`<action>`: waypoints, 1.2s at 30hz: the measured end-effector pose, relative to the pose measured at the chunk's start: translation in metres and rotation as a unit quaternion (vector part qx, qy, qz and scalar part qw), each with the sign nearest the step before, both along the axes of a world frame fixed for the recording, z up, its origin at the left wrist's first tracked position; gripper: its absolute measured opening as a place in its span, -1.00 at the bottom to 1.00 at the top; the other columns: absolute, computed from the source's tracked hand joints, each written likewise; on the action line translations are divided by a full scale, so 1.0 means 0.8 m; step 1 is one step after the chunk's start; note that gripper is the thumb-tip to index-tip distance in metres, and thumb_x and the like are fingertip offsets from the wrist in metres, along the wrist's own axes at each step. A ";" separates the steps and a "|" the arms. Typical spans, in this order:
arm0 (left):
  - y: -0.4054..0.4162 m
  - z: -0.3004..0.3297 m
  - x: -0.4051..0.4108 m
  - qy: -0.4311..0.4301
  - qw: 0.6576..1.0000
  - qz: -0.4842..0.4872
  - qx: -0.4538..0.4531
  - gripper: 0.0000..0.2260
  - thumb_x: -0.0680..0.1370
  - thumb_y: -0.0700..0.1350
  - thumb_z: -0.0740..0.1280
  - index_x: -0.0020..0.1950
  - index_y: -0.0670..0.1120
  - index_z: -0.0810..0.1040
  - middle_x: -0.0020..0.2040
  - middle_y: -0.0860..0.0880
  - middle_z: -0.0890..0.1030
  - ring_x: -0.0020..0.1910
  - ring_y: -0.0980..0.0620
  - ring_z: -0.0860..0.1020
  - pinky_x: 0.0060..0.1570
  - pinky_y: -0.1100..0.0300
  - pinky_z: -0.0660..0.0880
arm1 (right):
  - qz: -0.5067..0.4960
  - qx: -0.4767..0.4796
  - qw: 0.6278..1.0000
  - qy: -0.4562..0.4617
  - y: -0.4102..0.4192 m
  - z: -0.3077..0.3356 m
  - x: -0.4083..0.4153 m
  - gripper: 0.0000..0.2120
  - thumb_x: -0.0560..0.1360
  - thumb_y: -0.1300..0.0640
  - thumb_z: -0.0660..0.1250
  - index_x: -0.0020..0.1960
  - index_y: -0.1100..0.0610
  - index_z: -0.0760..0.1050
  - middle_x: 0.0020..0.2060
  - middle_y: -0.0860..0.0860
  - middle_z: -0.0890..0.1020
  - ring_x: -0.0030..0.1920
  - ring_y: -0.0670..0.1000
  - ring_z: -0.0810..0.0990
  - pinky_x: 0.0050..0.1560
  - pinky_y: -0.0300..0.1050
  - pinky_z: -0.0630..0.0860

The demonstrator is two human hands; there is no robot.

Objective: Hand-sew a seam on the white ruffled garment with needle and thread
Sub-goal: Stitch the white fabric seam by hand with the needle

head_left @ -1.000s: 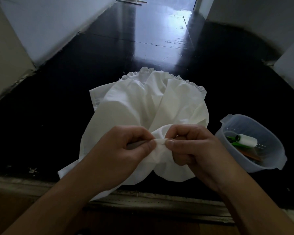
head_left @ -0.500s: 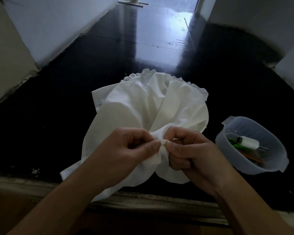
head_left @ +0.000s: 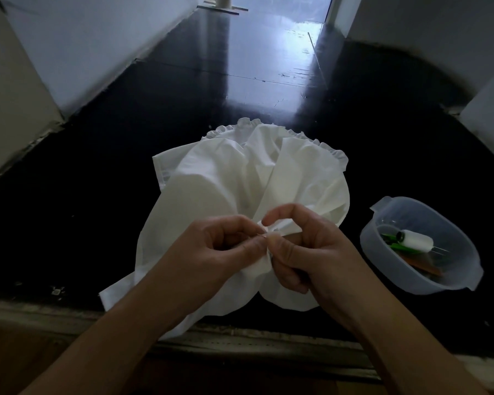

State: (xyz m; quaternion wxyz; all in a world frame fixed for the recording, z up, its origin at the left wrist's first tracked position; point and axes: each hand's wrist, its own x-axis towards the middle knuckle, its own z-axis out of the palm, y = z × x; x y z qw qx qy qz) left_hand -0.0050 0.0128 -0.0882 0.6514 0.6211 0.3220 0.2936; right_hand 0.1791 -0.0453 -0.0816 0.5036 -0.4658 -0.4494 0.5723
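Garment (head_left: 226,183) lies on dark floor (head_left: 97,166), ruffle edge at far side, near fold lifted btwn both hands. L hand (head_left: 211,252) fingers pinch the fold, w/ a thin needle (head_left: 259,234) at thumb tip. R hand (head_left: 305,249) fingers curled, gripping same fold, touching L. Tub (head_left: 468,269) to the right, apart, w/ white spool (head_left: 415,241) inside.

hands (head_left: 268,252) pinch white garment (head_left: 211,189) fold (needle barely visible) | tub (head_left: 382,269) right
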 end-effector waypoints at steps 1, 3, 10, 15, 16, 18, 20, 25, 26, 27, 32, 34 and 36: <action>0.000 0.001 0.000 -0.002 1.000 0.001 -0.003 -0.87 0.59 -0.11 0.41 0.04 -0.11 0.73 -0.06 -0.20 0.75 0.05 -0.18 0.72 0.14 0.00 0.62 | -0.011 0.005 1.000 -0.015 -0.001 0.001 0.001 -0.66 0.53 0.15 0.44 0.19 0.30 0.44 -0.51 0.12 0.43 -0.52 0.02 0.32 -0.49 -0.18 0.27; -0.001 0.004 0.000 -0.007 1.000 0.005 -0.012 -0.87 0.58 -0.10 0.41 0.01 -0.10 0.74 -0.08 -0.16 0.75 0.01 -0.10 0.72 0.09 0.13 0.63 | -0.027 0.007 0.999 -0.033 -0.003 0.003 0.005 -0.61 0.50 0.07 0.46 0.18 0.26 0.44 -0.45 0.18 0.55 -0.50 0.06 0.39 -0.47 -0.17 0.33; 0.000 0.009 -0.001 -0.059 0.995 0.027 -0.077 -0.89 0.50 -0.08 0.44 -0.08 -0.08 0.75 -0.10 -0.13 0.72 -0.06 -0.01 0.67 -0.03 0.20 0.57 | -0.026 0.028 0.998 -0.049 -0.005 0.002 0.023 -0.82 0.54 0.20 0.38 0.00 0.33 0.50 -0.36 0.18 0.58 -0.43 0.10 0.43 -0.42 -0.12 0.32; 0.004 0.007 -0.003 -0.071 0.992 0.028 -0.103 -0.95 0.49 -0.10 0.50 -0.12 -0.05 0.75 -0.12 -0.10 0.71 -0.09 0.00 0.65 -0.01 0.15 0.57 | -0.040 0.034 0.996 -0.066 -0.003 -0.001 0.024 -0.93 0.56 0.37 0.35 -0.11 0.31 0.53 -0.38 0.17 0.52 -0.43 0.07 0.38 -0.41 -0.08 0.25; 0.004 0.006 -0.003 -0.071 0.992 0.027 -0.104 -0.92 0.49 -0.09 0.46 -0.11 -0.05 0.74 -0.11 -0.11 0.70 -0.08 -0.01 0.65 0.00 0.13 0.56 | -0.044 0.036 0.996 -0.073 -0.002 -0.002 0.022 -0.94 0.54 0.33 0.36 -0.11 0.30 0.53 -0.38 0.16 0.52 -0.43 0.06 0.38 -0.41 -0.10 0.25; 0.003 0.005 -0.003 -0.069 0.992 0.018 -0.102 -0.90 0.50 -0.08 0.44 -0.09 -0.07 0.74 -0.10 -0.13 0.70 -0.07 -0.03 0.65 -0.01 0.14 0.56 | -0.053 0.038 0.995 -0.079 -0.002 -0.002 0.015 -0.93 0.49 0.28 0.34 -0.11 0.30 0.53 -0.40 0.13 0.52 -0.43 0.04 0.38 -0.41 -0.16 0.29; 0.002 0.002 -0.001 -0.064 0.993 0.007 -0.095 -0.88 0.53 -0.08 0.42 -0.06 -0.10 0.73 -0.09 -0.15 0.69 -0.06 -0.03 0.64 -0.02 0.16 0.56 | -0.061 0.041 0.995 -0.074 -0.002 -0.001 0.009 -0.92 0.51 0.29 0.36 -0.12 0.32 0.53 -0.41 0.11 0.52 -0.43 0.02 0.40 -0.40 -0.21 0.35; 0.001 0.000 0.002 -0.051 0.995 -0.001 -0.084 -0.84 0.55 -0.06 0.41 -0.03 -0.12 0.73 -0.04 -0.21 0.70 -0.02 -0.04 0.65 0.05 0.10 0.53 | -0.093 0.054 0.990 -0.096 -0.007 0.006 -0.003 -0.88 0.56 0.41 0.36 -0.15 0.31 0.58 -0.43 0.09 0.57 -0.43 -0.03 0.48 -0.38 -0.26 0.42; 0.001 0.000 0.001 -0.051 0.995 0.001 -0.087 -0.83 0.55 -0.06 0.40 -0.02 -0.13 0.73 -0.03 -0.23 0.70 -0.01 -0.06 0.65 0.06 0.08 0.53 | -0.101 0.062 0.986 -0.116 -0.007 0.009 -0.004 -0.88 0.54 0.39 0.39 -0.16 0.29 0.60 -0.41 0.08 0.60 -0.41 -0.04 0.52 -0.36 -0.26 0.45; 0.002 0.000 0.001 -0.050 0.995 0.005 -0.089 -0.81 0.55 -0.05 0.40 -0.01 -0.15 0.73 -0.02 -0.25 0.70 -0.01 -0.08 0.65 0.07 0.05 0.54 | -0.107 0.074 0.980 -0.148 -0.007 0.011 -0.004 -0.89 0.53 0.37 0.42 -0.16 0.25 0.63 -0.38 0.06 0.65 -0.37 -0.04 0.58 -0.31 -0.25 0.49; 0.002 0.001 0.005 -0.031 0.995 0.037 -0.084 -0.84 0.51 -0.03 0.42 -0.10 -0.09 0.73 -0.08 -0.18 0.71 -0.05 -0.07 0.67 0.05 0.04 0.54 | -0.149 0.143 0.902 -0.378 -0.010 0.016 0.002 -0.84 0.53 0.13 0.48 0.02 -0.12 0.64 0.04 -0.18 0.67 0.14 -0.13 0.61 0.11 -0.31 0.48; 0.004 -0.003 0.006 -0.018 0.996 0.049 -0.068 -0.84 0.49 -0.03 0.43 -0.12 -0.09 0.74 -0.10 -0.17 0.72 -0.06 -0.05 0.67 0.03 0.08 0.56 | -0.129 0.177 0.896 -0.386 -0.010 0.018 0.001 -0.81 0.52 0.12 0.45 0.09 -0.11 0.65 0.13 -0.21 0.63 0.27 -0.10 0.57 0.24 -0.27 0.46; 0.005 -0.006 0.006 -0.008 0.997 0.043 -0.060 -0.83 0.45 0.00 0.46 -0.11 -0.08 0.75 -0.08 -0.19 0.74 -0.05 -0.08 0.70 0.02 0.11 0.60 | -0.099 0.184 0.906 -0.368 -0.010 0.017 -0.006 -0.80 0.52 0.18 0.49 0.07 -0.07 0.68 0.10 -0.20 0.65 0.27 -0.06 0.58 0.25 -0.21 0.49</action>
